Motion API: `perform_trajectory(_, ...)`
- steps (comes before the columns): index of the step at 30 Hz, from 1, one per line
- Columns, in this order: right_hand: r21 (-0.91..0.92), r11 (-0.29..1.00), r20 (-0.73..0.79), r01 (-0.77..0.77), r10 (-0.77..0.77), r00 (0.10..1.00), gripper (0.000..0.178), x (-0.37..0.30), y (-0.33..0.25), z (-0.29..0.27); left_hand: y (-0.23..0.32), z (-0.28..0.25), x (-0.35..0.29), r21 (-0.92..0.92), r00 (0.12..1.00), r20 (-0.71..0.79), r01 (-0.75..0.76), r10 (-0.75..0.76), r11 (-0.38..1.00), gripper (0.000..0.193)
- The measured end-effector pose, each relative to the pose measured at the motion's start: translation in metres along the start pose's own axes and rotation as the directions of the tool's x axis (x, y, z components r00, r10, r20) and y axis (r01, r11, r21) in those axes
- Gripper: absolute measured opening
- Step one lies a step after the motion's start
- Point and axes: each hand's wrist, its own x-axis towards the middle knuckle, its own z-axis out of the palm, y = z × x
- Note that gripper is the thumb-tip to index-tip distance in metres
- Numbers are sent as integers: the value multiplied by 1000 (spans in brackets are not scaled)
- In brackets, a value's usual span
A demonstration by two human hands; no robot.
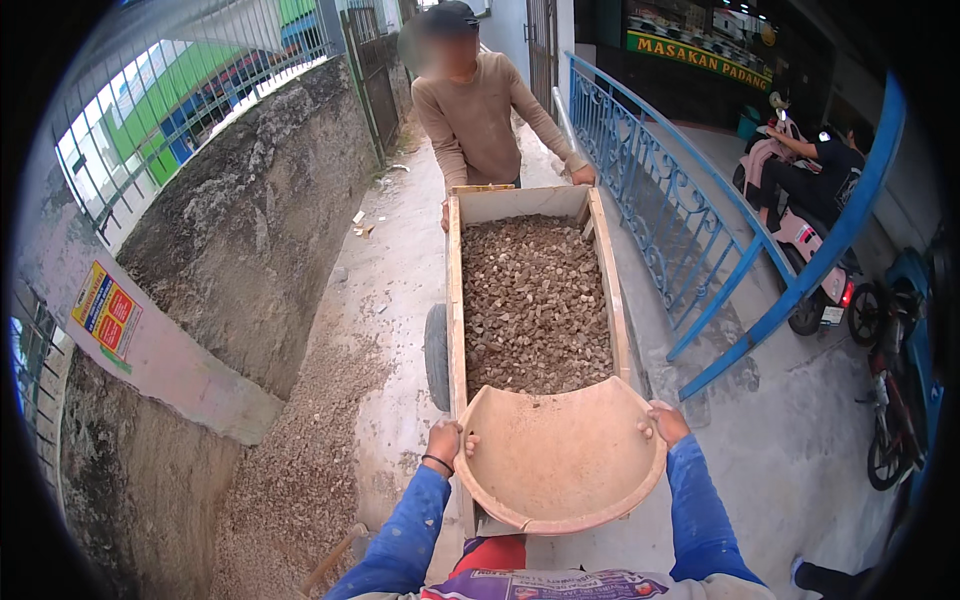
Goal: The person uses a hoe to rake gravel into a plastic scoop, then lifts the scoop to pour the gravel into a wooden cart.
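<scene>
My left hand (443,446) is closed on the left rim of a shallow tan scoop pan (560,460), its fingertips poking through a slot in the wall. At the right rim, my right hand (669,423) grips the same way, with fingertips showing inside. The pan's bare, dusty inside faces up, and its curved edge is over the near end of a wooden cart (618,310). Brown gravel (535,300) fills the cart. A co-worker (485,110) stands at the far end with both hands on the cart's frame.
A gravel heap (290,490) lies left, beside a rough wall (240,200) and a slanted post (170,340). The cart has a black wheel (437,355). Blue railing (650,190) runs along the right; beyond it, a person (825,175) sits on a pink scooter (805,235).
</scene>
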Motion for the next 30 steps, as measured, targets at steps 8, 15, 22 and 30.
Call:
perform_trajectory(8,-107,994,24,-36,39,999,22,-185,101,-8,-152,-78,-172,-83,986,-147,68,-80,994,22)
perform_trajectory(15,-196,980,133,10,16,991,29,-277,146,1,-296,-136,-312,-292,942,-336,-86,-18,953,19)
perform_trajectory(22,-407,913,370,26,139,918,34,-337,197,137,-427,-255,-423,-459,763,-633,-237,-128,856,29)
perform_trajectory(30,-603,772,420,202,92,903,54,-343,440,255,-610,-355,-519,-548,692,-477,249,-542,799,34)
